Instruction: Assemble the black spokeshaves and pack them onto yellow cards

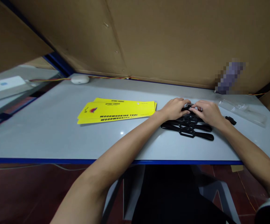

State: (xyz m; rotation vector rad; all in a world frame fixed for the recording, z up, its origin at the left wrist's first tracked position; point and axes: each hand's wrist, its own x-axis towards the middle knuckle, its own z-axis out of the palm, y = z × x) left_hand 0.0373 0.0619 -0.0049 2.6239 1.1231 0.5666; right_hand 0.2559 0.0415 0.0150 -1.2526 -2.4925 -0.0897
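Several black spokeshave tools [188,128] lie stacked on the grey table [55,137] right of centre. My left hand [175,108] rests on the far end of the pile, fingers curled over a black tool. My right hand [207,111] meets it from the right, fingers pinched on the same black tool. What lies under the fingertips is hidden.
Yellow "woodworking tool" packaging cards [117,110] lie fanned out left of the hands. Clear plastic bags [243,110] sit at the right. A small black part [231,120] lies beside my right wrist. A white round object [80,79] sits at the back, under cardboard walls [162,40].
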